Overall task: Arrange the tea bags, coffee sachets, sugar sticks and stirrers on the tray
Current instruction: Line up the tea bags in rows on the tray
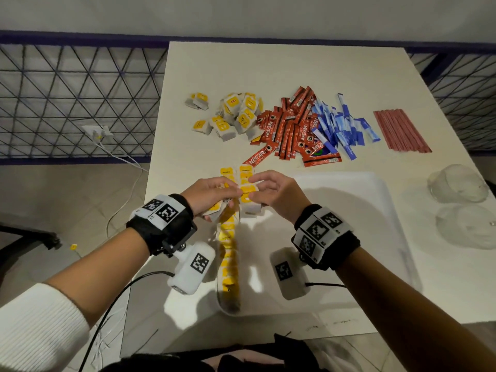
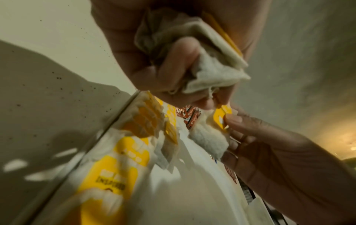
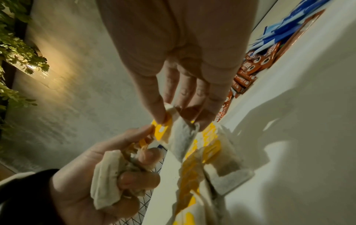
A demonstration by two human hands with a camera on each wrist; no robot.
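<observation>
We see tea bags (image 1: 228, 253) lined along the tray's (image 1: 375, 200) left edge. Left hand (image 1: 212, 193) clutches several; right hand (image 1: 273, 190) pinches one. Coffee sachets (image 1: 290, 124), sugar sticks (image 1: 341, 124), stirrers (image 1: 401, 130) (far side) remain unplaced.

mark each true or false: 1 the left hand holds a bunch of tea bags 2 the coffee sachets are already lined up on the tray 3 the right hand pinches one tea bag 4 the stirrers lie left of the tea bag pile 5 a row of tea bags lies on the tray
1. The left hand holds a bunch of tea bags. True.
2. The coffee sachets are lined up on the tray. False: they lie heaped on the table beyond it.
3. The right hand pinches one tea bag. True.
4. The stirrers lie left of the tea bag pile. False: they are at the far right, past the sugar sticks.
5. A row of tea bags lies on the tray. True.
</observation>
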